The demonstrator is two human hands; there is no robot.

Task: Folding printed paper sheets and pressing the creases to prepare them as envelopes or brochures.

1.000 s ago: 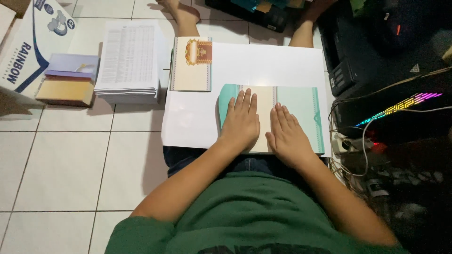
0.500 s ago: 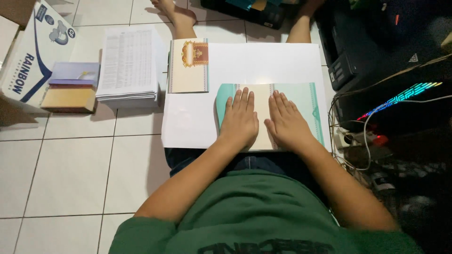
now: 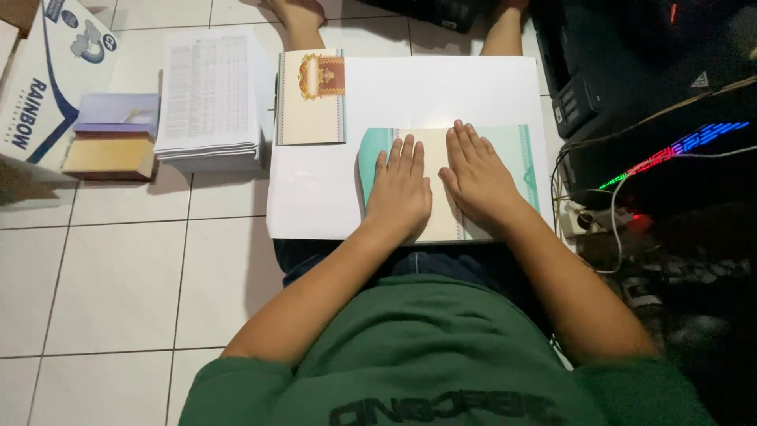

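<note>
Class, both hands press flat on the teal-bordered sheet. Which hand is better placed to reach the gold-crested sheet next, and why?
Probably the left hand: it lies nearer the gold-crested sheet, which sits up-left. The right hand would have to cross over.

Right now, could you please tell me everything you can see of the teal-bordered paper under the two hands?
The teal-bordered paper is a flat sheet with a cream centre, a teal band along each short side and a thin patterned inner line. It lies on a large white board across the person's lap. The left hand and right hand press palms-down on its middle, fingers spread, hiding much of it.
</note>
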